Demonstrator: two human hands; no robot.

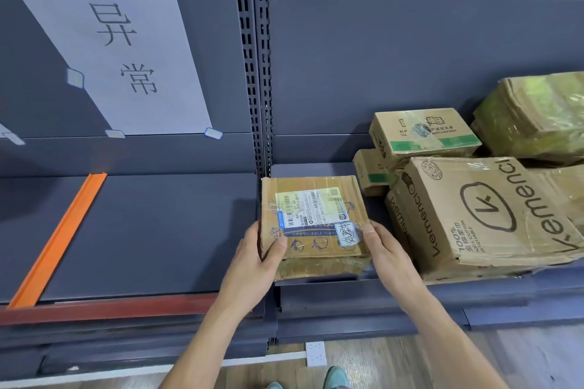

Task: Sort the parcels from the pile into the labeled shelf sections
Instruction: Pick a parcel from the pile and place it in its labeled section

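Observation:
A small taped cardboard parcel [316, 224] with a white shipping label and a blue sticker sits at the left end of the right shelf [319, 281]. My left hand [259, 259] grips its near left corner, thumb on top. My right hand [387, 254] holds its right side, thumb at the top edge. To the right lies the pile: a large "Kemenci" box [480, 215], a green-printed box [423, 131] stacked on a smaller one [371, 172], and a plastic-wrapped box [534, 114]. A white paper sign [110, 44] with handwritten characters is taped to the left section's back panel.
The left shelf [151, 230] is dark grey with an orange divider strip [60, 237] and a red front edge [104, 309]. A perforated upright [259, 73] separates the two sections. A white power strip [316, 354] lies on the wooden floor by my shoes [336, 377].

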